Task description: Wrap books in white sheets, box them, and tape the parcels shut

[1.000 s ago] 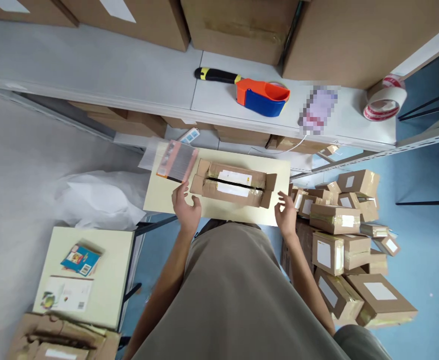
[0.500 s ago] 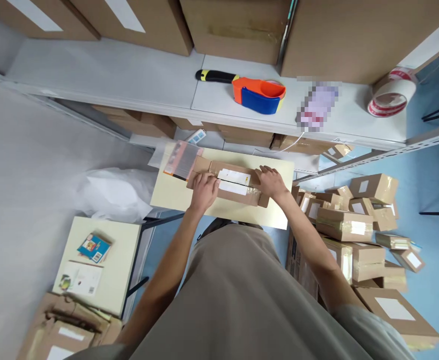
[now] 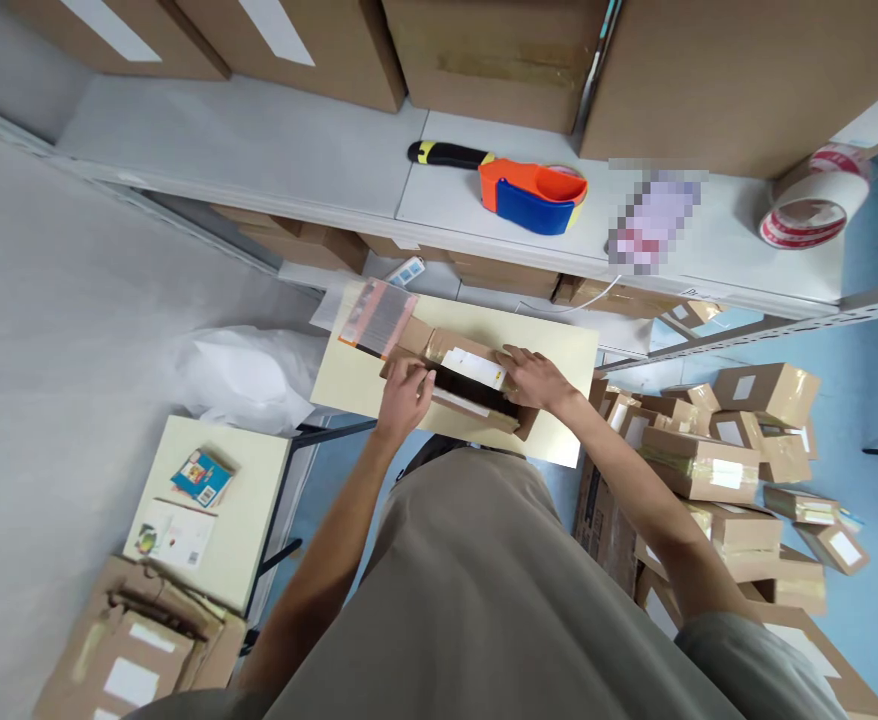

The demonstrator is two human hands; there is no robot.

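Note:
A long cardboard box (image 3: 439, 343) lies on the pale yellow table (image 3: 551, 345) in front of me. Its top flaps stand partly apart along the middle, and a dark gap shows between them. White label pieces are on both flaps. At the left end, my left hand (image 3: 407, 400) is closed on the near flap edge. My right hand (image 3: 533, 380) grips the far flap near the right end. What lies inside the box is too dark to make out. A clear plastic packet (image 3: 379, 318) with orange edging lies beside the box's left end.
On the shelf (image 3: 259, 140) above are a tape dispenser (image 3: 533, 195), a pixelated phone (image 3: 655, 222) and tape rolls (image 3: 806, 210). Several cardboard boxes (image 3: 701, 465) are piled at right. A side table (image 3: 251, 500) at left holds a blue packet (image 3: 203, 478); white plastic (image 3: 240, 375) lies behind it.
The box flaps, which met along the middle seam, are now spread apart with a dark opening between them. Both hands stay at the box. The whole view has shifted slightly.

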